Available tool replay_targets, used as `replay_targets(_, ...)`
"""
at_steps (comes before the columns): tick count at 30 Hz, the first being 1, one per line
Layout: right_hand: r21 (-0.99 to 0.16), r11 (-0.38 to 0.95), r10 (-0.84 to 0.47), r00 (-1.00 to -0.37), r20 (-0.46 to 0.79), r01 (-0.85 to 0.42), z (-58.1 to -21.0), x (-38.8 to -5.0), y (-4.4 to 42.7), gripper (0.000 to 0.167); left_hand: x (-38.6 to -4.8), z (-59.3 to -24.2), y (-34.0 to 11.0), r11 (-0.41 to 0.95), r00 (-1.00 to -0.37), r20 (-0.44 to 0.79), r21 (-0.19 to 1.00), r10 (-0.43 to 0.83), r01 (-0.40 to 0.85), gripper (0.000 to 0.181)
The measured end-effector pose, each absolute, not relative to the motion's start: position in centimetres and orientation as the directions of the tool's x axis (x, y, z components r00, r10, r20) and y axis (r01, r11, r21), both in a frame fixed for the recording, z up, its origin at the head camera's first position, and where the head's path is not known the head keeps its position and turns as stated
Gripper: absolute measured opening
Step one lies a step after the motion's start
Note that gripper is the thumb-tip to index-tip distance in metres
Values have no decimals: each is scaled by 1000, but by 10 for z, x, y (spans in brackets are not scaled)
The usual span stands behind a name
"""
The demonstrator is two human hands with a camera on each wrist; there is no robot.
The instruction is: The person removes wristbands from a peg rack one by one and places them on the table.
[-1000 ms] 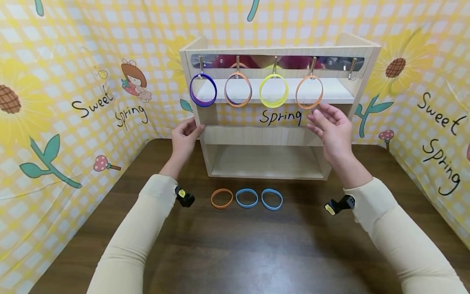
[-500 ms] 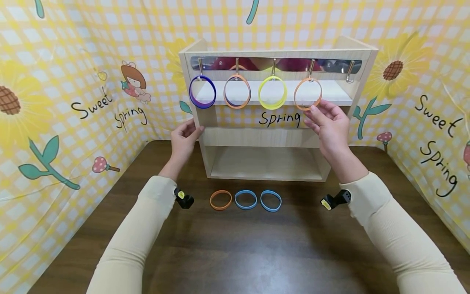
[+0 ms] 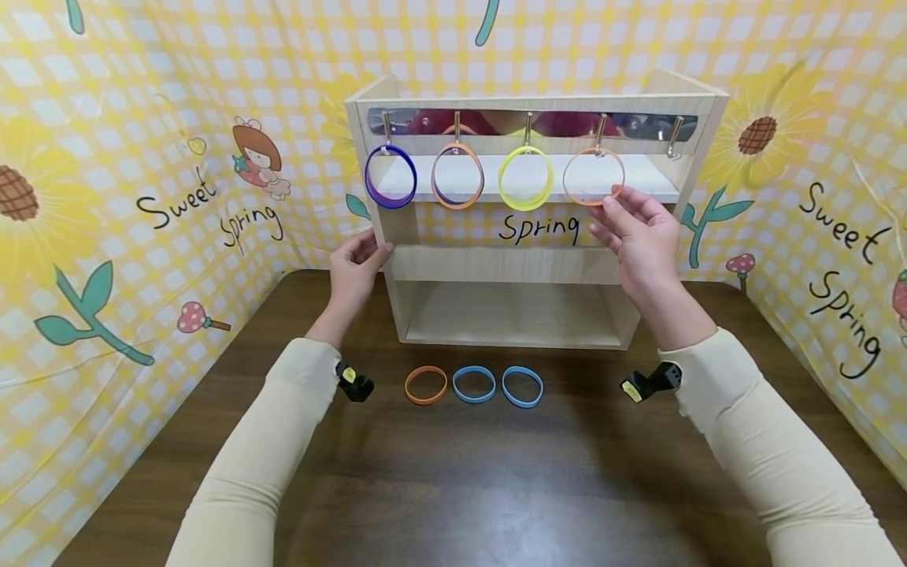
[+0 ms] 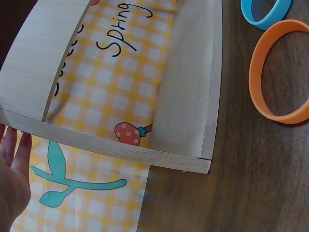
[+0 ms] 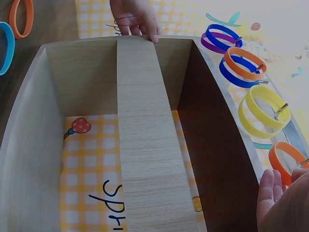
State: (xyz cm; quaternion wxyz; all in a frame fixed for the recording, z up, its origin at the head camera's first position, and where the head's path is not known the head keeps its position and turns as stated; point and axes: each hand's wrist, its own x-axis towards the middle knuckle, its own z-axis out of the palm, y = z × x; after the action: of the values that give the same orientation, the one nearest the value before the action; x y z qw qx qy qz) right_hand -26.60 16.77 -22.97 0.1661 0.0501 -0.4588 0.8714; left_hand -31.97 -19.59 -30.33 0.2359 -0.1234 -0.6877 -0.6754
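Note:
My right hand [image 3: 648,248] pinches the lower right edge of an orange silicone wristband [image 3: 564,177], which hangs on the fourth hook of a metal hook rail [image 3: 496,122]. My left hand [image 3: 354,268] grips the left side panel of the pale wooden shelf [image 3: 506,264], its thumb at the front edge. Left of the orange band hang blue and purple wristbands [image 5: 218,37], then orange and blue ones [image 5: 245,63], then yellow ones [image 5: 264,112]. In the right wrist view my right fingers partly cover the held band's lower side.
On the brown table [image 3: 453,488] before the shelf lie an orange wristband [image 3: 425,402] and two blue wristbands, one in the middle [image 3: 474,400] and one at the right [image 3: 522,405]. A fifth hook [image 3: 675,142] is at the rail's right end. Patterned cloth [image 3: 177,79] surrounds the table.
My right hand has risen to the orange band's lower right edge, and the band now looks thinner and wider. My left hand stays on the shelf's side.

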Motion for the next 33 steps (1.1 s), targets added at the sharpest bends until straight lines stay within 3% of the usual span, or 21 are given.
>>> replay_targets(9,-762,-559,233,-944,234,-327,-222,-258,169,39,-320,-304,-196,23,-863,479,876,-157,482,34)
replay_targets(19,-754,-560,202,-939,278,-344,-218,-244,174,22,-332,-311,-200,3,-862,481,874,-162,487,35)
replay_targets(26,-795,-504,153,-941,303,-338,-222,-234,179,29,-346,-320,-204,16,-855,487,870,-180,492,37)
replay_targets(33,-852,-411,106,-946,307,-323,-236,-225,185,24,-345,-322,-203,41,-846,499,864,-188,501,34)
